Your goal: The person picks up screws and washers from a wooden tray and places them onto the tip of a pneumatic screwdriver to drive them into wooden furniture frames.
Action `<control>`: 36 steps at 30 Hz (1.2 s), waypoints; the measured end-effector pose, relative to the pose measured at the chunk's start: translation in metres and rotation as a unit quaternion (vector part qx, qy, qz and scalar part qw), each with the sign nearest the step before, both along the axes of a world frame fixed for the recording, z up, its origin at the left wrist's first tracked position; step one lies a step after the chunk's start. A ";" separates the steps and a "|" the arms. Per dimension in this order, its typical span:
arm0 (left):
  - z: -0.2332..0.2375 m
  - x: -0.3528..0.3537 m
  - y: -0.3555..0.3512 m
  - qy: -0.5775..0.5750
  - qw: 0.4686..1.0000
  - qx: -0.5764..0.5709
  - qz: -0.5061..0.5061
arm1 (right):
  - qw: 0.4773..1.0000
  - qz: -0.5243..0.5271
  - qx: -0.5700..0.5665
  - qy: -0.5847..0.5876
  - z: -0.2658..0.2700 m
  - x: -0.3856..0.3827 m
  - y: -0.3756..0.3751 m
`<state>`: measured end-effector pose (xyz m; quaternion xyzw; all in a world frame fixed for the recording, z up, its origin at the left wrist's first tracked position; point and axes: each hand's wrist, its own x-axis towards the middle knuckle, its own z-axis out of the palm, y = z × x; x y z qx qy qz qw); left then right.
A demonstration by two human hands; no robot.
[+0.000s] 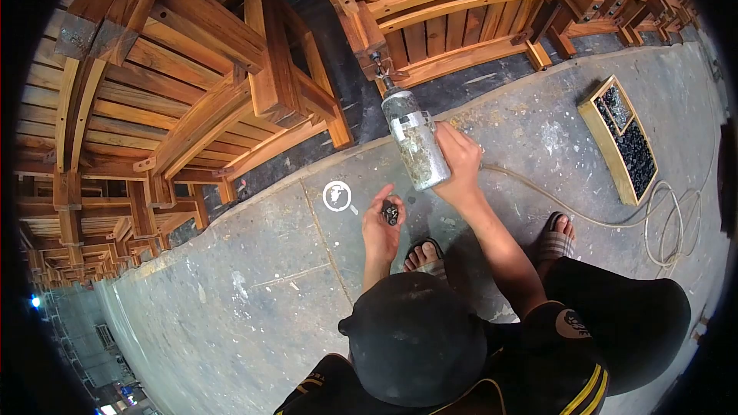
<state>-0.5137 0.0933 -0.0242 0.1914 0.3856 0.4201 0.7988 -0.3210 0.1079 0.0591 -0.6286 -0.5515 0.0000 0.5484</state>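
Note:
My right hand [459, 161] is wrapped round a worn silver power tool [417, 142] with a hose running from it. The tool's tip meets the end of a wooden leg [363, 33] at the upper middle. Lower and to the left, my left hand [383, 227] is turned palm up, its fingers curled round several small dark metal pieces [390, 213]. Their exact kind is too small to tell.
Slatted wooden furniture [181, 69] lines the left and top. A wooden box [623, 141] of black hardware stands on the grey floor [215, 284] at the right. A pale hose [584, 210] coils near it. A white ring [336, 196] lies left of my left hand.

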 end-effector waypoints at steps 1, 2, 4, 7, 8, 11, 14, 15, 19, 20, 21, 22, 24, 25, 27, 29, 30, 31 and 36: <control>0.000 -0.001 -0.001 -0.001 1.000 -0.006 0.000 | 1.000 0.000 0.000 0.000 0.000 0.000 0.000; 0.000 -0.002 -0.002 -0.003 1.000 -0.011 0.000 | 1.000 0.000 -0.005 0.002 0.000 -0.001 -0.001; 0.005 -0.002 -0.004 0.013 1.000 -0.008 -0.005 | 1.000 0.000 -0.008 0.004 0.000 -0.001 -0.001; 0.009 -0.002 -0.004 0.023 0.999 0.015 -0.022 | 1.000 0.002 -0.018 0.002 0.002 -0.001 -0.002; 0.009 -0.003 -0.003 0.018 0.999 0.031 -0.034 | 1.000 -0.002 -0.013 0.002 0.003 -0.002 -0.002; 0.013 -0.003 -0.001 -0.001 0.996 0.067 -0.055 | 1.000 -0.003 -0.011 -0.001 0.003 -0.001 -0.002; 0.015 0.000 0.001 -0.001 0.996 0.077 -0.054 | 1.000 -0.001 -0.009 -0.003 0.003 -0.002 -0.002; 0.013 -0.001 0.002 -0.002 0.995 0.078 -0.055 | 1.000 -0.001 -0.004 -0.001 0.004 -0.002 -0.001; 0.004 -0.007 0.001 -0.045 0.996 0.068 -0.047 | 1.000 -0.001 -0.011 0.005 -0.002 -0.001 -0.001; 0.001 -0.010 0.000 -0.084 0.995 0.046 -0.031 | 1.000 -0.001 -0.011 0.008 -0.003 -0.001 -0.001; -0.001 -0.012 0.001 -0.084 0.995 0.047 -0.032 | 1.000 -0.001 -0.011 0.011 -0.004 -0.001 -0.001; -0.004 -0.013 0.002 -0.131 0.989 0.048 -0.042 | 1.000 -0.002 -0.010 0.012 -0.004 -0.001 -0.001; -0.005 -0.015 0.003 -0.177 0.982 0.048 -0.053 | 1.000 -0.002 -0.017 0.005 -0.004 -0.001 -0.002; -0.003 -0.015 0.003 -0.171 0.984 0.023 -0.053 | 1.000 -0.002 -0.016 0.006 -0.004 -0.001 -0.001; 0.001 -0.013 0.003 -0.164 0.985 -0.001 -0.052 | 1.000 -0.002 -0.005 0.008 -0.002 -0.001 -0.001; 0.008 -0.011 0.003 -0.033 0.996 -0.068 -0.052 | 1.000 -0.004 -0.006 0.003 -0.003 -0.001 -0.001; 0.010 -0.011 0.002 -0.033 0.996 -0.068 -0.052 | 1.000 -0.006 -0.008 -0.002 -0.003 -0.001 -0.001; 0.013 -0.009 0.002 -0.009 0.995 -0.064 -0.071 | 1.000 -0.006 -0.008 -0.002 -0.003 0.000 -0.001; 0.015 -0.006 -0.003 0.030 0.991 -0.023 -0.131 | 1.000 -0.002 -0.016 0.001 -0.002 0.001 -0.003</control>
